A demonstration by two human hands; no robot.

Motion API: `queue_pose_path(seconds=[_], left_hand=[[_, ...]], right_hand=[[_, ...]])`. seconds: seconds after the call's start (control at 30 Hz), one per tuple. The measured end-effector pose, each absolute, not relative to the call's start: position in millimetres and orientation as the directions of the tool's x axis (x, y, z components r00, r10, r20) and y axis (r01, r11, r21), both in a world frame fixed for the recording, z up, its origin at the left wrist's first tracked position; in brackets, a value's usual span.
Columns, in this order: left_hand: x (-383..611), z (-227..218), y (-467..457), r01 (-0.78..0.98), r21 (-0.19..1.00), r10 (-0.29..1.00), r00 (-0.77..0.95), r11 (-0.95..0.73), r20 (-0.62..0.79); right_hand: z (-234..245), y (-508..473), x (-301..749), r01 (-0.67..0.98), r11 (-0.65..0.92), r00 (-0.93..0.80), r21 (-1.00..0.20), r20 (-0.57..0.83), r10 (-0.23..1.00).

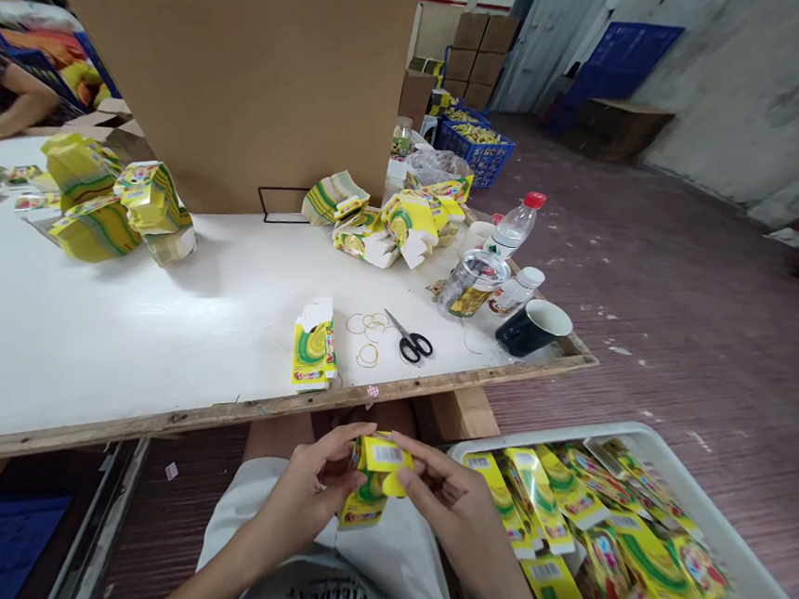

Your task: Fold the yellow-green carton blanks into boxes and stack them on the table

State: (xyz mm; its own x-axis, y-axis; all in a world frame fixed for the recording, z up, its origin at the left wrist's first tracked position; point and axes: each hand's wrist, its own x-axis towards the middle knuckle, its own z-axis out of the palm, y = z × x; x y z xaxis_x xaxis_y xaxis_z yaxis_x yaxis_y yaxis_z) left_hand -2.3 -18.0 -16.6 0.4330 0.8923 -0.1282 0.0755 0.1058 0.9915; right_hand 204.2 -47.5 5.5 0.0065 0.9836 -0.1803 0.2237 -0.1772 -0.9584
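Observation:
Both my hands work over my lap, below the table's front edge. My left hand [309, 492] and my right hand [448, 500] pinch a small yellow and green printed carton [376, 475] from either side, its barcode flap turned up. Fingers of both hands are closed on it. A white tray [734, 543] at my right holds several flat cartons of the same print. One folded carton [313, 348] lies on the white table [160, 316] just ahead of my hands.
Rubber bands [367, 334] and black scissors [410, 340] lie near the table edge. A black cup [533, 327], a jar [469, 284] and a bottle [516, 224] stand at the right corner. Carton piles [120, 205] sit before a tall cardboard sheet [252, 63]. Another person's arm [11, 102] is at far left.

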Motion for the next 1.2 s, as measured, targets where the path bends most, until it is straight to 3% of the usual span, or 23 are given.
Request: queue_pose_path(seconds=[0.2,0.33,0.5,0.6,0.7,0.8,0.87,0.93,1.03,1.1,1.13,1.2], left_hand=[[0.9,-10.8,-18.1,-0.128,0.944,0.829,0.524,0.303,-0.195],[3.3,-14.8,-18.2,-0.205,0.919,0.852,0.482,0.337,-0.205],[4.6,-20.3,-19.5,-0.109,0.990,0.922,0.385,0.094,-0.045],[5.9,-18.6,-19.3,-0.051,0.997,0.935,0.348,-0.063,0.076],[9.1,-14.1,-20.8,-0.065,0.991,0.940,0.314,-0.120,0.135],[13.6,-11.7,-25.3,-0.097,0.987,0.949,0.275,-0.128,0.151],[14.7,-12.4,-26.4,-0.056,0.990,0.948,0.287,-0.130,0.141],[11.2,-14.3,-20.8,0.046,0.983,0.932,0.330,-0.178,0.153],[-5.2,-19.6,6.5,0.304,0.906,0.944,0.238,-0.295,0.228],[-21.2,-25.7,33.8,0.529,0.818,0.968,0.029,-0.226,0.249],[-29.3,-29.3,47.5,0.615,0.776,0.972,-0.065,-0.139,0.225],[-43.7,-36.1,70.1,0.671,0.742,0.979,-0.149,-0.004,0.140]], right_hand=[[-1.9,-46.2,188.1,0.452,-0.066,0.099,-0.890,-0.023,0.995],[-7.2,-48.9,182.6,0.408,-0.030,0.039,-0.912,-0.016,0.999],[-9.1,-51.0,188.4,0.251,0.042,0.221,-0.967,0.099,0.970],[-7.4,-52.6,187.5,0.095,0.081,0.232,-0.992,0.102,0.967],[-8.2,-53.9,177.6,-0.010,0.133,0.257,-0.991,0.126,0.958],[-10.7,-53.7,167.7,-0.009,0.177,0.296,-0.984,0.167,0.940],[-9.8,-55.5,174.7,0.076,0.169,0.292,-0.983,0.184,0.938],[-5.9,-63.0,202.5,0.286,0.097,0.277,-0.953,0.179,0.944],[1.0,-87.4,277.3,0.710,-0.128,0.324,-0.693,0.161,0.932],[3.0,-106.2,325.5,0.854,-0.247,0.376,-0.457,0.215,0.901],[2.9,-113.5,341.7,0.879,-0.266,0.369,-0.395,0.212,0.905],[1.6,-119.6,351.7,0.873,-0.268,0.365,-0.408,0.181,0.913]])
